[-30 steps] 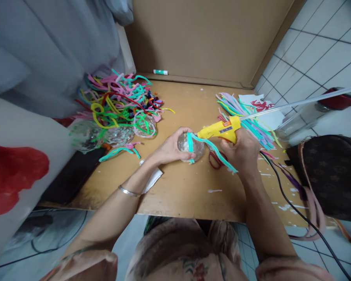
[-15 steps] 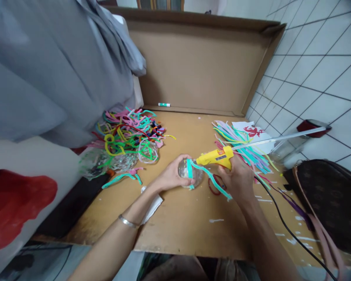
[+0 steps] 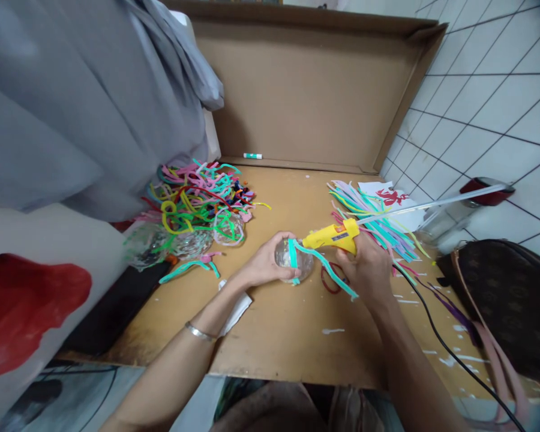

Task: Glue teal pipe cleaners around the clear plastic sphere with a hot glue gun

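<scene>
My left hand (image 3: 270,261) is closed round a clear, rounded plastic piece (image 3: 305,267), perhaps a bottle bottom. A turquoise pipe cleaner (image 3: 328,271) crosses that piece, and its loose end trails to the right. In my right hand (image 3: 368,267) is a yellow hot glue gun (image 3: 332,236). Its nozzle meets or nearly meets the pipe cleaner at the top of the clear piece. A long glue stick (image 3: 436,204) juts from the back of the gun. Red-handled scissors (image 3: 333,282), partly hidden, lie behind the loose end.
Tangled, colourful pipe cleaners (image 3: 202,195) and clear plastic pieces (image 3: 191,242) sit at the left. Straight pipe cleaners (image 3: 378,219) lie at the right, near a brown handbag (image 3: 499,300). A black cord (image 3: 441,342) runs across the right side. Cardboard (image 3: 306,96) stands behind.
The view has tilted down slightly, so the scene sits a little higher or lower across the frame. Both hands keep their holds, and the glue gun stays at the clear piece.
</scene>
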A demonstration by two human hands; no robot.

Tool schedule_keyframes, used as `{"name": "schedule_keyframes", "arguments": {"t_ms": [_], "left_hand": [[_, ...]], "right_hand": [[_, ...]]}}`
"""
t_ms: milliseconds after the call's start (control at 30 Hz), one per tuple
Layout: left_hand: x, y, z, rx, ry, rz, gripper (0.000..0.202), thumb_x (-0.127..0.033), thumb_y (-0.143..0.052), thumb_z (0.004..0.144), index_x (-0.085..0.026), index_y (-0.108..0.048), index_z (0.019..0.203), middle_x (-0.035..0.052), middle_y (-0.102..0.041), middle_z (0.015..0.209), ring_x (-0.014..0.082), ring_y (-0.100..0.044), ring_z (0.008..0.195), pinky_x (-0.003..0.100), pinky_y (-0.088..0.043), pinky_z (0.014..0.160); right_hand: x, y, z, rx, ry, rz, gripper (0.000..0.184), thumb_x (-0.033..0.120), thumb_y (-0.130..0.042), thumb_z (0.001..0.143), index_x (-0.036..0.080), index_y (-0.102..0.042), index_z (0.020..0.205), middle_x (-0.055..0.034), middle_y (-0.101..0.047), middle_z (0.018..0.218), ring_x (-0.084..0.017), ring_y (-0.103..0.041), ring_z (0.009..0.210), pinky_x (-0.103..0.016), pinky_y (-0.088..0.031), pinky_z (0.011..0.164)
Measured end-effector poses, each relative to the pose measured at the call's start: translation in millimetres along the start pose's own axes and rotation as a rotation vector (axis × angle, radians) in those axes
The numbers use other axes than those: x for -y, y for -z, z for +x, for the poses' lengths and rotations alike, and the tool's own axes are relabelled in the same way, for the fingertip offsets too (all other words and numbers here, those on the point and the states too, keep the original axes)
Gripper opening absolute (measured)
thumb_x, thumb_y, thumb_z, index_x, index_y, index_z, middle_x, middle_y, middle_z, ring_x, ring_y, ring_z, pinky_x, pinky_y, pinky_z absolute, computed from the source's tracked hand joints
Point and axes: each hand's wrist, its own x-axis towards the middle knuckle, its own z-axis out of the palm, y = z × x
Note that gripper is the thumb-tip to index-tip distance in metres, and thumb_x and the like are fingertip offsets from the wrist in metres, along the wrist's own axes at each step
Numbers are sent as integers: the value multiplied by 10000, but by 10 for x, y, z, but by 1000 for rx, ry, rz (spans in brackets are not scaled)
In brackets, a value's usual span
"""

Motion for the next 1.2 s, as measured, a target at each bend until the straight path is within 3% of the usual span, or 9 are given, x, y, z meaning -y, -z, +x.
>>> {"name": "schedule_keyframes", "arguments": {"t_ms": [500, 1200], "left_hand": [[-2, 5, 8, -9, -20, 55, 699, -346, -798, 579, -191, -484, 1184, 24, -584, 1010, 182, -537, 876, 305, -455, 806], [-21, 13, 8, 1, -34, 74, 704, -356, -779, 584, -191, -476, 1197, 49, -588, 1117, 200, -538, 944, 326, -453, 863]], "right_hand": [[-8, -29, 22, 9, -53, 37, 192, 299, -493, 771, 172, -609, 856, -46, -614, 710, -178, -505, 638, -283, -302, 584], [13, 27, 45, 24, -46, 57, 151, 292, -473, 774, 193, -584, 805, -27, -591, 688, -168, -477, 626, -280, -308, 595]]}}
